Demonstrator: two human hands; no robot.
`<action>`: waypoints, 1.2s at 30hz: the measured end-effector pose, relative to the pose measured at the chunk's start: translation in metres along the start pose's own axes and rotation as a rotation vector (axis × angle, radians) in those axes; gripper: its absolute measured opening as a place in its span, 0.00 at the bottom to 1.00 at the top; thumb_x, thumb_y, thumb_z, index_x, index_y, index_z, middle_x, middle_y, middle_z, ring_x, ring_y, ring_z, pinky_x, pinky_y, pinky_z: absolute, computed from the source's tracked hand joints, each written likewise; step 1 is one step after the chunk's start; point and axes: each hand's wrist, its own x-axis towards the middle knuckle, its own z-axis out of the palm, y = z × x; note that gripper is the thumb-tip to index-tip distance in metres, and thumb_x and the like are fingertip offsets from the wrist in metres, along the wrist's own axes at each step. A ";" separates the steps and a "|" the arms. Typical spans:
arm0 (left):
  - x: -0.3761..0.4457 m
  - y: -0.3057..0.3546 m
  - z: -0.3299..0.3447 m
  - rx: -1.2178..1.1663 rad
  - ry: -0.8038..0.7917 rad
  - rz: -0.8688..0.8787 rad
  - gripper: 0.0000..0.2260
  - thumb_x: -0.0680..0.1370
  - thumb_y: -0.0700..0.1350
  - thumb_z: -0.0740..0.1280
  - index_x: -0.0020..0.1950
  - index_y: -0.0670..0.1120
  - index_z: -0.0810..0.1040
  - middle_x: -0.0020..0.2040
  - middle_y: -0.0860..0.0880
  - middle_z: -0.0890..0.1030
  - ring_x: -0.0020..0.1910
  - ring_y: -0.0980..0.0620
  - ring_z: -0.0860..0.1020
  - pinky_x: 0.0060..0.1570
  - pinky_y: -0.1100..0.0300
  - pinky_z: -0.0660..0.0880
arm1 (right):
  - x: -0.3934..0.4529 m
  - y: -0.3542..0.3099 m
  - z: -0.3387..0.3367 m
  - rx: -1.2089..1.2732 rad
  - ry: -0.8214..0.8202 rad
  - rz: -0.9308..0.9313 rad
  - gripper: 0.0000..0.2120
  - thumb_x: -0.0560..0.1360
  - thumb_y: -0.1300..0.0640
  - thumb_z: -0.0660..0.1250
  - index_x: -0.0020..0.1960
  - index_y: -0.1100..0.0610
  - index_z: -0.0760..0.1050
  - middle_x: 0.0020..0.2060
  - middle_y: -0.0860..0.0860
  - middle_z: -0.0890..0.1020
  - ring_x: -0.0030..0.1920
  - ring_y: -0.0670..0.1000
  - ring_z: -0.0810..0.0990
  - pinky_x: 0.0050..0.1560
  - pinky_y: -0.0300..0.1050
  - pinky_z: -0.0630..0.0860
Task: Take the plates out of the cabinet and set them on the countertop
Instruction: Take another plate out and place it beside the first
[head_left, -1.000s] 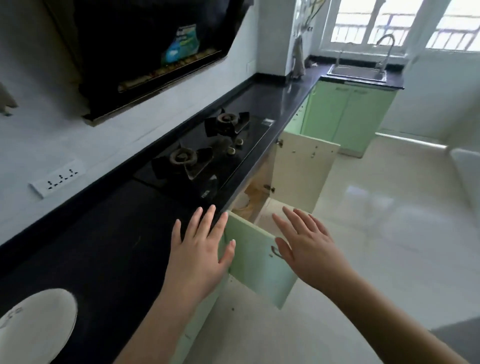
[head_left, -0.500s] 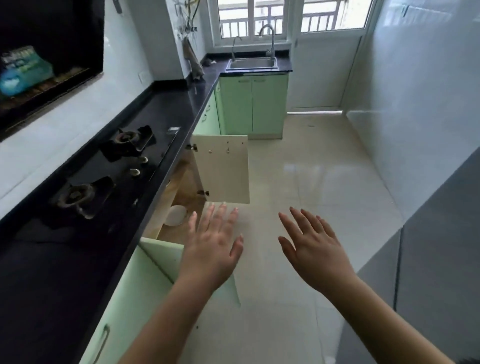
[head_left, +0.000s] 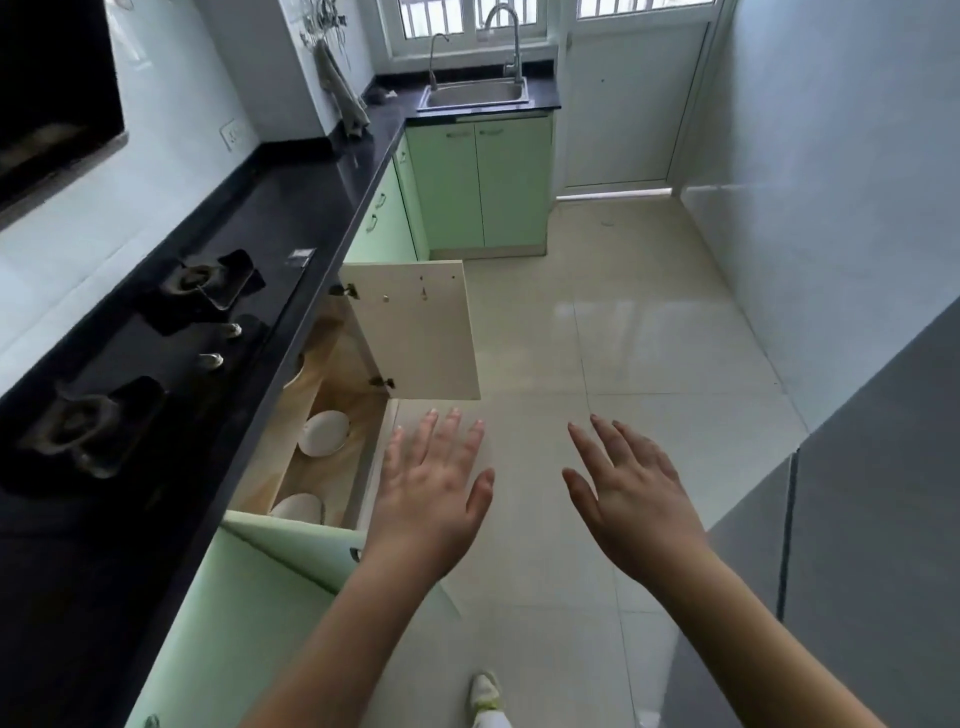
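The cabinet (head_left: 332, 410) under the black countertop (head_left: 291, 208) stands with both doors swung out. Inside on its wooden floor lie two white plates: one (head_left: 324, 434) further in, another (head_left: 297, 508) nearer, partly hidden by the near green door (head_left: 301, 545). My left hand (head_left: 434, 491) hovers flat, fingers spread, just right of the cabinet opening and holds nothing. My right hand (head_left: 631, 491) is held out beside it over the floor, also spread and holding nothing.
A two-burner gas hob (head_left: 156, 358) is set into the countertop above the cabinet. The far door (head_left: 415, 330) juts into the aisle. A sink (head_left: 474, 93) with tap sits at the far end. Tiled floor (head_left: 623, 338) stretches ahead; grey panels (head_left: 857, 519) line the right.
The view has turned from the countertop toward the aisle and open cabinet. The plate on the counter at lower left has left the frame. Two plates inside the cabinet now show.
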 end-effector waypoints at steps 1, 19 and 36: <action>0.010 -0.003 0.002 -0.005 -0.001 -0.002 0.30 0.78 0.62 0.35 0.80 0.57 0.45 0.81 0.53 0.45 0.78 0.53 0.39 0.73 0.50 0.33 | 0.009 0.001 0.002 0.002 -0.001 0.008 0.28 0.80 0.39 0.39 0.78 0.45 0.42 0.79 0.48 0.48 0.78 0.50 0.43 0.74 0.46 0.39; 0.191 -0.036 0.016 -0.020 -0.046 0.093 0.36 0.73 0.67 0.29 0.80 0.57 0.43 0.81 0.53 0.46 0.78 0.52 0.40 0.75 0.48 0.38 | 0.162 0.033 0.005 -0.071 0.008 0.057 0.30 0.79 0.38 0.37 0.78 0.45 0.42 0.79 0.48 0.47 0.78 0.50 0.44 0.71 0.44 0.34; 0.344 0.008 0.029 -0.007 -0.030 -0.182 0.35 0.75 0.64 0.28 0.80 0.57 0.48 0.81 0.53 0.49 0.78 0.53 0.42 0.75 0.49 0.37 | 0.363 0.134 -0.018 -0.011 -0.097 -0.194 0.33 0.77 0.35 0.36 0.79 0.45 0.44 0.79 0.49 0.49 0.78 0.50 0.45 0.74 0.46 0.39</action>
